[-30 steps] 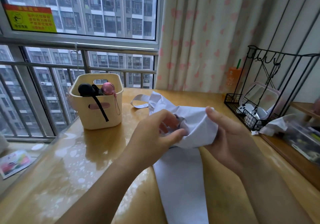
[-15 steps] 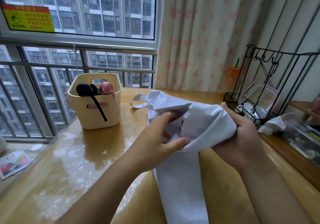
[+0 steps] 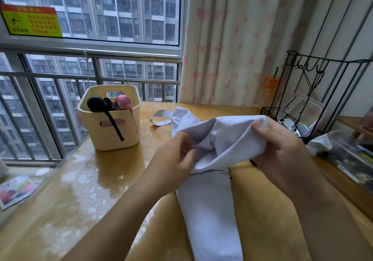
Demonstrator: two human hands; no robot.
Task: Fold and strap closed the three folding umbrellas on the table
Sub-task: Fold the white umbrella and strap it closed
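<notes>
Table (image 3: 113,182) by the window carries the umbrella (image 3: 226,139), centre. My left hand (image 3: 173,160) pinches a canopy fold; my right hand (image 3: 282,151) grips bunched fabric, gathering pleats for the strap (image 3: 161,117).

Glossy table (image 3: 101,190) with basket (image 3: 113,137), umbrella (image 3: 212,210)

Glossy wooden desk (image 3: 80,190), cream plastic basket (image 3: 101,138) on its window side, metal window railing (image 3: 131,55), yellow warning sticker (image 3: 30,21) on the glass, pink-heart curtain (image 3: 232,38), black wire rack (image 3: 270,111) at right, picture card (image 3: 14,190) on the sill
</notes>
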